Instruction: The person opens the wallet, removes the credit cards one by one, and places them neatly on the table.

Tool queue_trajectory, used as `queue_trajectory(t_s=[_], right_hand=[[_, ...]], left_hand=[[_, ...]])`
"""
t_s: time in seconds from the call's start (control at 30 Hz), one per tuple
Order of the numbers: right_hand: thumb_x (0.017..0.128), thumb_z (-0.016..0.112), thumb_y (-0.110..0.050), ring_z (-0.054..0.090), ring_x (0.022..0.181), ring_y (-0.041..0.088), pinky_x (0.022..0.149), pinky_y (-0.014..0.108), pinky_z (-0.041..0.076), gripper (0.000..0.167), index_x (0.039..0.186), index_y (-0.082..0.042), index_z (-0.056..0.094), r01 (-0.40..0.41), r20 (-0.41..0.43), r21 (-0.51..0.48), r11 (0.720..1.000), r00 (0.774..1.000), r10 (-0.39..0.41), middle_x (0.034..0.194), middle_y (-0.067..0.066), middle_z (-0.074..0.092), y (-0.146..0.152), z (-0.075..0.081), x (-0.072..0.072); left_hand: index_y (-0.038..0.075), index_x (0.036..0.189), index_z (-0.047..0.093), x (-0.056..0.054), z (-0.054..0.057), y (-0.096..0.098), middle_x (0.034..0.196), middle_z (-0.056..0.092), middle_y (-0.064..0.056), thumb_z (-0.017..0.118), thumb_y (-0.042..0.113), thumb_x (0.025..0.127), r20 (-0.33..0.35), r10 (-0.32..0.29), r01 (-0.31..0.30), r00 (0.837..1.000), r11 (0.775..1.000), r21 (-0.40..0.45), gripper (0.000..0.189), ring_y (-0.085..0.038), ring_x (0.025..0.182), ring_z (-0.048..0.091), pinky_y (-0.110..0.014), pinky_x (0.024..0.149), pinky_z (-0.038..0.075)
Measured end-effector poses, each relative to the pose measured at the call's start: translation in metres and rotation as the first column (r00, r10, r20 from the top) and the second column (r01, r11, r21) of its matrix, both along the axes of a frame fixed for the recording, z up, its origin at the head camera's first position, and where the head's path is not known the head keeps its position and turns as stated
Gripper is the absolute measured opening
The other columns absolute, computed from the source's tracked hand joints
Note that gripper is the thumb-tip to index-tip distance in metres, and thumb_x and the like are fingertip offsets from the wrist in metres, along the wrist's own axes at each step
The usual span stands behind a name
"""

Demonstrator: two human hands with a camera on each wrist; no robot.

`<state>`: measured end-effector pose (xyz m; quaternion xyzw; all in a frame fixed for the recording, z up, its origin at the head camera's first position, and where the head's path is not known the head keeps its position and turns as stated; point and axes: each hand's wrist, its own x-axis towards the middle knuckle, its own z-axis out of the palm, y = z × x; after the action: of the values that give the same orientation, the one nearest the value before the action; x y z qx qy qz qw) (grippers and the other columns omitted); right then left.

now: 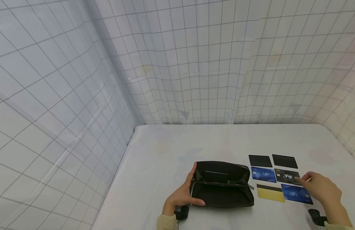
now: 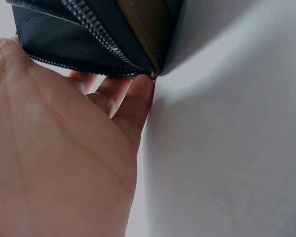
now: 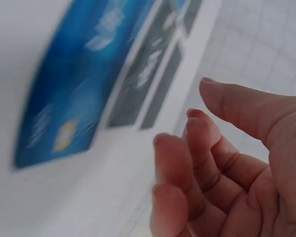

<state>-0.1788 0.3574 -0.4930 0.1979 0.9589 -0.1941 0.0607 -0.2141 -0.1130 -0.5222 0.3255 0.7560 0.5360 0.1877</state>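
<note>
A black zip wallet (image 1: 223, 195) lies wide open on the white table, a dark card-like edge showing in its inner pocket. My left hand (image 1: 181, 193) grips the wallet's left end, thumb at the front corner and fingers along the back. In the left wrist view, fingertips curl against the wallet (image 2: 69, 42) beside its zip teeth. My right hand (image 1: 324, 187) hovers at the right edge of a black Vip card (image 1: 288, 176). Its fingers are loosely bent with nothing between them in the right wrist view. A blue VIP card (image 1: 296, 194) lies just below.
Around the Vip card lie another blue VIP card (image 1: 263, 174), a gold card with a dark stripe (image 1: 270, 193) and two plain black cards (image 1: 260, 160). They form two columns right of the wallet. Grid-patterned white curtains (image 1: 194, 64) hang behind and beside the table (image 1: 154, 153).
</note>
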Motion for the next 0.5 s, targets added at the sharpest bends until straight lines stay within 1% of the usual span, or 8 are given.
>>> queue_trajectory(t_s=[0.03,0.07,0.13,0.2,0.27,0.4,0.43,0.5], right_hand=[[0.087,0.066,-0.038,0.049,0.065,0.027,0.057,0.041,0.041,0.042,0.082,0.003,0.055,-0.027,-0.026,0.001,1.000,0.999,0.027,0.071,0.014,0.054,-0.006,0.005,-0.002],[0.088,0.064,-0.041,0.049,0.065,0.027,0.056,0.041,0.041,0.044,0.085,0.003,0.056,-0.062,-0.059,-0.002,0.998,0.996,0.062,0.073,0.014,0.055,-0.011,0.010,-0.005],[0.089,0.062,-0.045,0.050,0.063,0.024,0.052,0.039,0.041,0.047,0.088,0.002,0.059,-0.140,-0.142,-0.008,0.990,0.980,0.138,0.074,0.011,0.057,-0.025,0.019,-0.009],[0.090,0.061,-0.047,0.049,0.062,0.022,0.050,0.036,0.039,0.046,0.088,0.000,0.060,-0.210,-0.227,-0.009,0.978,0.952,0.203,0.074,0.007,0.057,-0.042,0.026,-0.013],[0.091,0.060,-0.046,0.048,0.060,0.019,0.049,0.033,0.038,0.043,0.088,-0.003,0.062,-0.280,-0.308,-0.010,0.960,0.914,0.263,0.073,0.003,0.057,-0.060,0.032,-0.017],[0.090,0.064,-0.040,0.046,0.058,0.015,0.049,0.030,0.037,0.032,0.086,-0.009,0.063,-0.395,-0.398,-0.045,0.918,0.850,0.346,0.070,-0.002,0.054,-0.097,0.044,-0.024],[0.090,0.065,-0.039,0.046,0.058,0.015,0.049,0.029,0.037,0.030,0.086,-0.010,0.063,-0.416,-0.410,-0.056,0.907,0.838,0.359,0.069,-0.003,0.053,-0.105,0.047,-0.025],[0.090,0.066,-0.038,0.045,0.058,0.014,0.050,0.028,0.037,0.027,0.084,-0.012,0.063,-0.451,-0.424,-0.091,0.888,0.825,0.375,0.066,-0.004,0.052,-0.119,0.051,-0.028]], left_hand=[[0.028,0.151,-0.015,0.000,0.000,0.000,0.156,-0.016,-0.001,0.081,0.035,0.077,-0.002,-0.002,0.002,1.000,1.000,0.002,0.122,-0.028,0.141,-0.004,-0.061,0.105,0.018],[0.026,0.152,-0.015,0.001,0.005,0.000,0.156,-0.016,-0.004,0.080,0.034,0.077,0.007,-0.008,0.008,1.000,1.000,0.006,0.121,-0.028,0.141,-0.004,-0.061,0.105,0.018],[0.025,0.151,-0.015,0.001,0.005,0.000,0.156,-0.016,-0.004,0.081,0.033,0.077,0.007,-0.009,0.009,1.000,1.000,0.004,0.121,-0.029,0.141,-0.004,-0.061,0.105,0.018],[0.025,0.151,-0.015,0.002,0.005,0.000,0.156,-0.017,-0.004,0.081,0.032,0.077,0.005,-0.010,0.010,1.000,1.000,0.005,0.122,-0.028,0.141,-0.005,-0.060,0.105,0.017],[0.024,0.151,-0.015,0.001,0.004,0.000,0.156,-0.016,-0.004,0.081,0.031,0.077,-0.006,-0.009,0.009,1.000,1.000,0.006,0.122,-0.029,0.141,-0.004,-0.060,0.105,0.018],[0.029,0.151,-0.017,-0.004,-0.012,0.000,0.156,-0.016,-0.001,0.082,0.031,0.076,-0.014,-0.010,0.010,1.000,1.000,0.012,0.124,-0.027,0.141,-0.005,-0.061,0.105,0.017],[0.031,0.150,-0.017,-0.005,-0.016,0.000,0.156,-0.016,0.001,0.082,0.032,0.075,-0.019,-0.010,0.010,1.000,1.000,0.007,0.124,-0.026,0.142,-0.004,-0.061,0.105,0.018],[0.035,0.149,-0.018,-0.008,-0.024,-0.001,0.156,-0.017,0.005,0.083,0.032,0.075,-0.019,-0.009,0.009,1.000,1.000,-0.002,0.125,-0.023,0.142,-0.005,-0.060,0.105,0.018]])
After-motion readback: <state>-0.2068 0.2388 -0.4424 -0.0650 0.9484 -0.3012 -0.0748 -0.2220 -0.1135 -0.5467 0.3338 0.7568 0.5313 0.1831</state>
